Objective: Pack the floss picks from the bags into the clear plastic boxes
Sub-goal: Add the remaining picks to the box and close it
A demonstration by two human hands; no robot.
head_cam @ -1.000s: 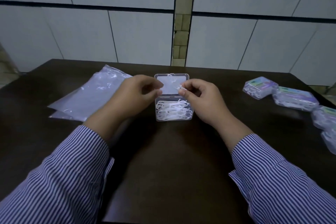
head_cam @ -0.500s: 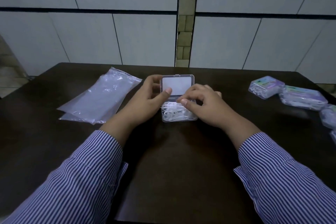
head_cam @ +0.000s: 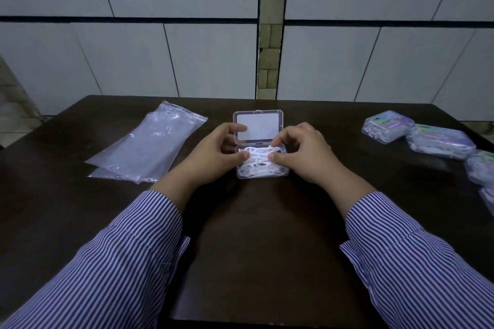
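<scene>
Hands meet over an open clear plastic box at the centre of a dark table, its hinged lid standing up at twelve o'clock. The left hand and right hand, fingers curled, press thumbs on a heaped pile of white floss picks in the tray, apparently tamping them level with the rim. Packing looks well advanced: closed, filled boxes line the table edge at three o'clock, and flattened clear bags at ten o'clock appear empty, though their contents are hard to read. This box seems full, with the lid not yet shut; picks standing proud of the rim could block the catch. Striped sleeves frame the foreground at six o'clock.
</scene>
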